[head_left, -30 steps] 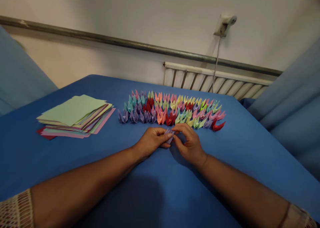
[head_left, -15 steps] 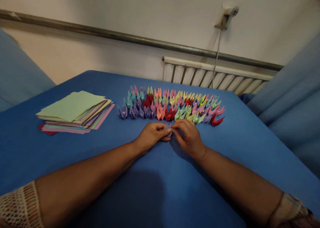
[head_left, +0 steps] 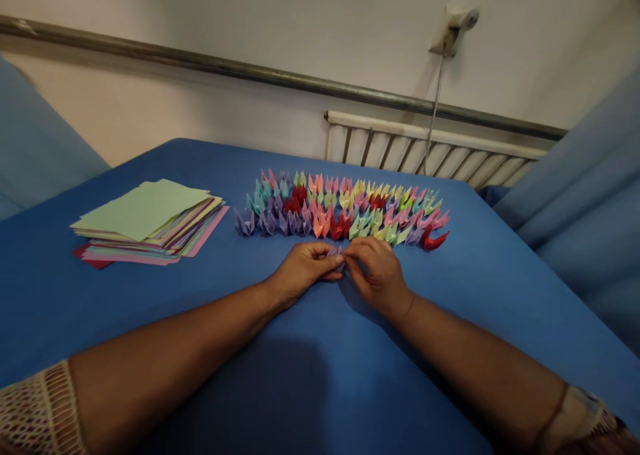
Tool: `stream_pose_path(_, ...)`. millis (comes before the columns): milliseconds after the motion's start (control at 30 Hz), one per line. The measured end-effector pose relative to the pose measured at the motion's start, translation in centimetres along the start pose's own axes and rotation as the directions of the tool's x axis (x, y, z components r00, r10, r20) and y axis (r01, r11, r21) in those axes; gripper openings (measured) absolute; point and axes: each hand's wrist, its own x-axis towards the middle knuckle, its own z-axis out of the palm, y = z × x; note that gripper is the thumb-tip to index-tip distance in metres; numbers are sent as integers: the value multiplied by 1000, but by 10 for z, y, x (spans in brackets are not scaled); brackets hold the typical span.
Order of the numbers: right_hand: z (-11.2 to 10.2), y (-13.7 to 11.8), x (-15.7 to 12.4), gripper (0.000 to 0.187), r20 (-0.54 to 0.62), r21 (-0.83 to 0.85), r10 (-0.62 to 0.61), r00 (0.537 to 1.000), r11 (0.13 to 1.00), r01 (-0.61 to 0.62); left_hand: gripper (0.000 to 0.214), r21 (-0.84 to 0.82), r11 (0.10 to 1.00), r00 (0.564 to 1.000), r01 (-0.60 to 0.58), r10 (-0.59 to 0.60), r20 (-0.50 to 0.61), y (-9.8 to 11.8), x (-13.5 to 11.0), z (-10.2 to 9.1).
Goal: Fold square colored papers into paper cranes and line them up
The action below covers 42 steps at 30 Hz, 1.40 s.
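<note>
My left hand [head_left: 304,270] and my right hand [head_left: 377,273] meet at the middle of the blue table [head_left: 280,375]. Both pinch a small folded purple paper piece [head_left: 336,253] between thumb and fingers; most of it is hidden by the fingers. Just beyond the hands stand rows of several small folded paper cranes [head_left: 340,210] in purple, red, pink, yellow and green. A stack of coloured paper sheets [head_left: 150,222], pale green on top, lies to the left of the cranes.
A wall with a metal rail [head_left: 280,78] runs behind the table. A white slatted frame [head_left: 425,154] and a wall fitting with a cord [head_left: 450,25] are at the back right. Blue fabric [head_left: 580,195] rises on the right and far left.
The view has tilted slightly, so everything sits a little lower than a second ago. Both hands stay pinched on the purple paper piece with only small finger movements.
</note>
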Motion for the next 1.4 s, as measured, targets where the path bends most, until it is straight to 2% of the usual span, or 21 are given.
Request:
stream_pose_path(267, -1, -4, 0, 8, -19, -80, -15, 1000, 997, 13, 28, 12, 1000, 1000, -4, 4, -14, -2, 1, 1)
stream_pose_path(533, -4, -6, 0, 9, -26, -64, -39, 999, 997, 37, 27, 19, 998, 997, -57, 58, -45, 1, 0, 2)
stream_pose_path(867, -6, -8, 2, 6, -20, -109, -58, 998, 993, 55, 26, 52, 995, 996, -85, 87, -34, 2, 0, 2)
stream_pose_path(1067, -8, -11, 2, 6, 11, -112, -49, 999, 992, 50, 27, 97, 989, 993, -114, 113, 10, 4, -1, 2)
stream_pose_path(1267, -6, -10, 0, 6, -1, -37, 32, 999, 999, -32, 28, 153, 975, 987, -159, 156, 35, 3, -1, 2)
stream_pose_path(1400, -2, -8, -2, 4, -33, 63, 112, 993, 992, -110, 29, 127, 982, 991, -136, 135, 18, 2, -1, 1)
